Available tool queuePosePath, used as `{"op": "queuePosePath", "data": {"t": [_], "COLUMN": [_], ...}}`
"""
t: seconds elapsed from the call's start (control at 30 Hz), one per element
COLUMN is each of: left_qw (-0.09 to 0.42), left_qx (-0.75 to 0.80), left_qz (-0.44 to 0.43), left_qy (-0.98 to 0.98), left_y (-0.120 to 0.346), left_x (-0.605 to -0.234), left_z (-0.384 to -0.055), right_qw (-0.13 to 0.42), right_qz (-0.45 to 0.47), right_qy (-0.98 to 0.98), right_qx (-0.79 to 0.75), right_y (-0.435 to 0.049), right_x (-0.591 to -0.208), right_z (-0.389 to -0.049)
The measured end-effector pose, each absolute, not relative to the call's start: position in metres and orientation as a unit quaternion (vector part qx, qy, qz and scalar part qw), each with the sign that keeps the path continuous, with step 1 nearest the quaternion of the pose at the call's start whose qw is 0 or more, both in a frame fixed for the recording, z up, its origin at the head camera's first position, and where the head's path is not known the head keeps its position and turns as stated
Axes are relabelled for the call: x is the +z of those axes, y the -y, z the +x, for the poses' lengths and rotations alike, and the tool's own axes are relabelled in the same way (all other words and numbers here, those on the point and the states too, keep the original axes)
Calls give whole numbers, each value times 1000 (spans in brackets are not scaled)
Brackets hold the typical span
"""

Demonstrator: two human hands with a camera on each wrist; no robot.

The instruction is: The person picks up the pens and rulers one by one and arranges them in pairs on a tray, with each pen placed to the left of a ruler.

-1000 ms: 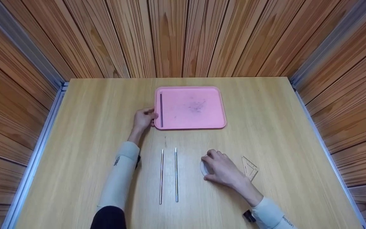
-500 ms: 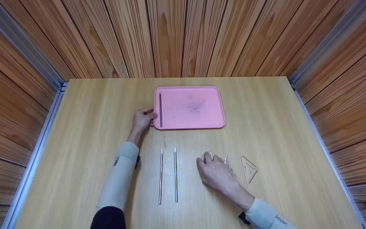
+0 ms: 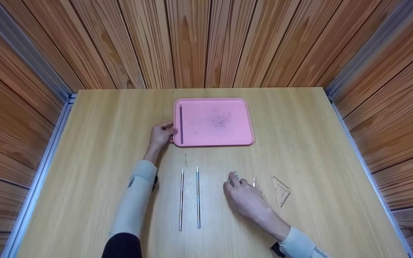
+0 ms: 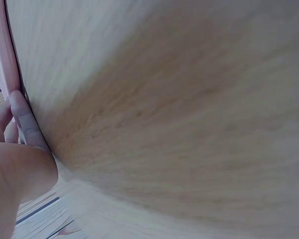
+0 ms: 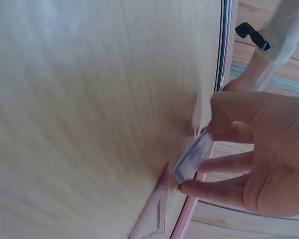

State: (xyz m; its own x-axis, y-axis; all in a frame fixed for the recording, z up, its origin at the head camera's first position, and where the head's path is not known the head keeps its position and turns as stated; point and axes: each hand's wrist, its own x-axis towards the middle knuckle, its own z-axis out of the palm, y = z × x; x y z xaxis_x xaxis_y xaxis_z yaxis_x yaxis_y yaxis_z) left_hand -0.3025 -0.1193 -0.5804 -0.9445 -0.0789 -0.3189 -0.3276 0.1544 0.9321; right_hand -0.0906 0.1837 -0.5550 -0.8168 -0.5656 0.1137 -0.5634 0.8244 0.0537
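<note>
My left hand [image 3: 161, 136] grips the left rim of a pink tray [image 3: 217, 134], thumb over the edge. In the left wrist view its fingers [image 4: 29, 119] lie along the tray's side. My right hand [image 3: 246, 199] is low over the table, to the right of two thin shiny pencils [image 3: 181, 200]. Between thumb and fingertips it pinches a clear plastic protractor [image 5: 193, 157], mostly covered by the hand in the head view. A clear set square [image 3: 281, 192] with a triangular cut-out lies just right of this hand.
A dark pencil [image 3: 181, 123] lies upright along the tray's left side. Grey smudges mark the tray's middle. Wood-panelled walls [image 3: 192, 43] stand behind and beside the wooden table [image 3: 113, 107].
My right hand has turned and shifted slightly left with the protractor, whose clear edge now shows at the hand's right. My left hand stays on the tray rim.
</note>
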Motion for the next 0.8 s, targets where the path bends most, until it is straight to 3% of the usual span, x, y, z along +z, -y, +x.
{"op": "queuePosePath", "data": {"t": [0.17,0.6,0.8], "left_qw": [91,88,82], "left_qx": [635,618,623], "left_qz": [-131,-125,-123], "left_qy": [-756,-771,-768], "left_y": [120,120,119], "left_x": [-580,-580,-581], "left_z": [-302,-300,-299], "right_qw": [33,35,61], "right_qz": [285,282,243], "right_qy": [956,950,944], "right_qx": [56,130,216], "right_y": [-189,-195,-197], "right_x": [-554,-552,-552], "right_z": [-92,-99,-103]}}
